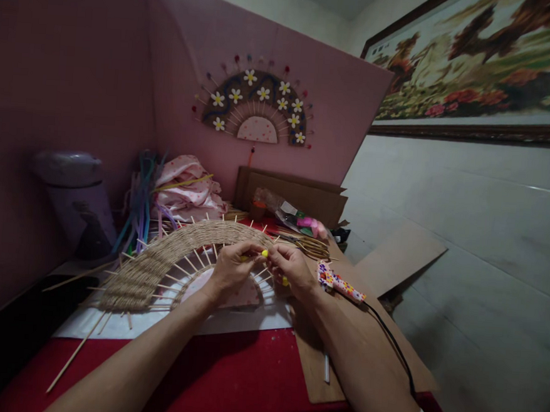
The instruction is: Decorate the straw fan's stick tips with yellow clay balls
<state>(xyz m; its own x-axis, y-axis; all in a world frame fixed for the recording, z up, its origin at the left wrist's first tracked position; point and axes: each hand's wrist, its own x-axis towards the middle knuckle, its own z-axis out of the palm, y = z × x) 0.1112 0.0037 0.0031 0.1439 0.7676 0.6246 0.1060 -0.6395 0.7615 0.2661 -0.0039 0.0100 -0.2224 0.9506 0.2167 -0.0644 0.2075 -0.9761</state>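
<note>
Both hands are working right at the inner edge of the woven fan piece (168,255) — a half-circle of jute cord wound over thin wooden skewers, lying flat on a white sheet (248,320) on the red table (225,378). The left hand (230,272) is pinched shut on one skewer tip, and the right hand (293,273) is pinched too, holding a small yellow bead (265,253) right at that tip. The fingertips of the two hands almost touch.

My read: this is the bead-capping step, with a bead going on a skewer end. The next move calls for keeping the stick steady with the left hand and lining the bead's hole up dead straight along the stick — going in crooked could bend or snap it.

Orientation: the fan's straight base runs roughly left to right across the table, and the arch bulges away from the person, toward the pink backboard (99,93). The skewers radiate out from a pink half-disc (245,295) at the centre, mostly hidden under the hands.

Just beside the right wrist lies a flower-patterned tool (340,284) with a black cord — looks like a glue gun, can't be sure. A finished fan with white flowers (258,107) hangs on the backboard.
</note>
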